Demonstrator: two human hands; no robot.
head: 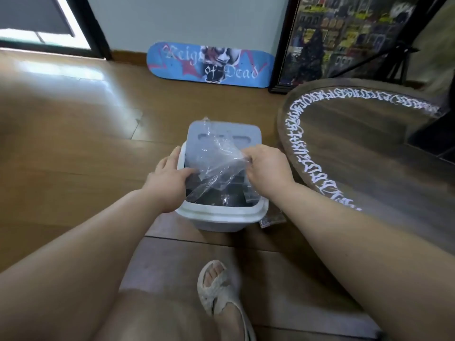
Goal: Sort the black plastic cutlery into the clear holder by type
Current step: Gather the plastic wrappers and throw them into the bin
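The person stood over a white bin on the wooden floor, its lid tipped up at the back. The right hand pinched a crumpled sheet of clear plastic wrapping between thumb and fingertips, holding it over the bin's mouth. The left hand reached in from the other side, thumb pointing inward against the lower edge of the same wrapping while the fingers lay fairly straight along the bin's rim; whether it truly held the plastic I could not tell.

Inside the bin everything looked dark (a liner, perhaps, or other rubbish; too murky to say). Of the black cutlery and the clear holder I saw nothing from where the view fell. A small dark packet lay on the floor just beside the bin, its contents unreadable.

A round table with white lettering round its edge stood to the right, and a blue skateboard deck leaned on the wall behind.

My guess was that the packaging was being thrown away, so no sorting showed as done; all of it seemed left to do.
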